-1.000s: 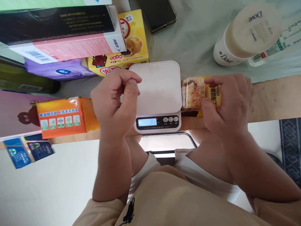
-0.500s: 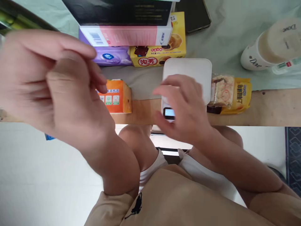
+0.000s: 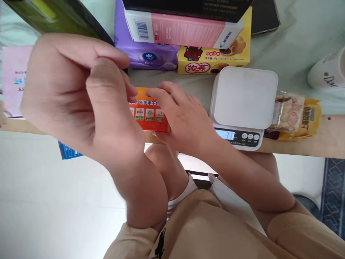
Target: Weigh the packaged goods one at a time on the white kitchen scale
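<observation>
My left hand (image 3: 81,97) is raised close to the camera, its fingers curled in with the thumb against them; whatever it may hold is hidden. Behind it, an orange soap box (image 3: 148,123) sits at the table's front edge, its left part covered by that hand. Across the box's right end lies my right hand (image 3: 185,118), fingers over the top side and thumb at the lower edge. To the right of that hand is a white kitchen scale (image 3: 245,97) with a lit display and nothing on its plate.
Behind stand a purple tissue pack (image 3: 145,57), a yellow puff box (image 3: 214,59) and a pink-and-black box (image 3: 185,30). Wrapped snacks (image 3: 291,115) lie right of the scale, a Dove cup (image 3: 327,70) farther back. A green bottle (image 3: 61,18) and pink packet (image 3: 14,79) are left.
My right hand has moved left from over the scale to the orange soap box. The view has shifted left, uncovering the scale's display and buttons. My left hand stays curled.
</observation>
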A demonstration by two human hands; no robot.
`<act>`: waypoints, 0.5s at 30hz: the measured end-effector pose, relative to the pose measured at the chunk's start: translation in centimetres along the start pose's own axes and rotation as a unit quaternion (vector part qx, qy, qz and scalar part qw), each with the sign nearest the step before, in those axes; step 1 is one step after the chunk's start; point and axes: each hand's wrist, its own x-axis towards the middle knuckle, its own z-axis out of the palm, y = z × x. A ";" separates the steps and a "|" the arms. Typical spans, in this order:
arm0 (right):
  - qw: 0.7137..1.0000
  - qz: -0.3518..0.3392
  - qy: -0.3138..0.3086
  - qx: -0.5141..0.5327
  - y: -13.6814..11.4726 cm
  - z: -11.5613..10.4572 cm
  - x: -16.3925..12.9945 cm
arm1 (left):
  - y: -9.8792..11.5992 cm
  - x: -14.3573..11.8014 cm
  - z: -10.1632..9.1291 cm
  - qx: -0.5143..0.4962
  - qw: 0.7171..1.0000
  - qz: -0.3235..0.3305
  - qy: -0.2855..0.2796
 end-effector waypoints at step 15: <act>0.995 0.077 0.066 -0.025 6.8 -2.9 -4.3 | -4.2 0.1 -2.4 0.130 0.964 -0.068 -0.223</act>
